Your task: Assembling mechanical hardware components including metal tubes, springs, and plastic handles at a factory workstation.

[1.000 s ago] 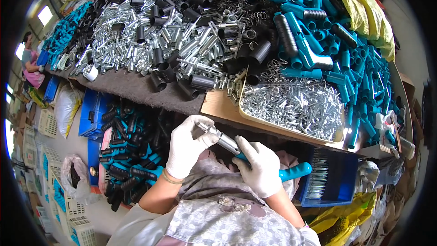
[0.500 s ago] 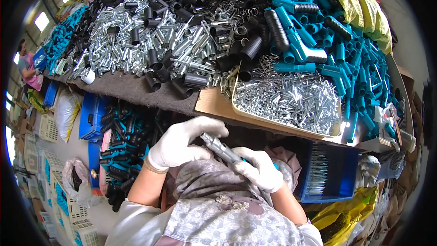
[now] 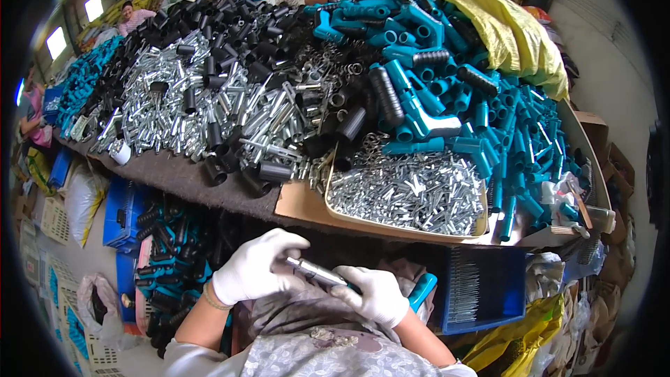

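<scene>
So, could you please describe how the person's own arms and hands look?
The left hand and right hand wear white, close-fitting fabric gloves. A thin bracelet sits by the left glove's cuff. Pale, whitish sleeves stop well short of the gloves, leaving the forearms bare.

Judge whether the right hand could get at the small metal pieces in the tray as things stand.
Probably not yet: the right hand grips a teal-handled part, though the small metal pieces lie mostly uncovered in the tray ahead.
</scene>
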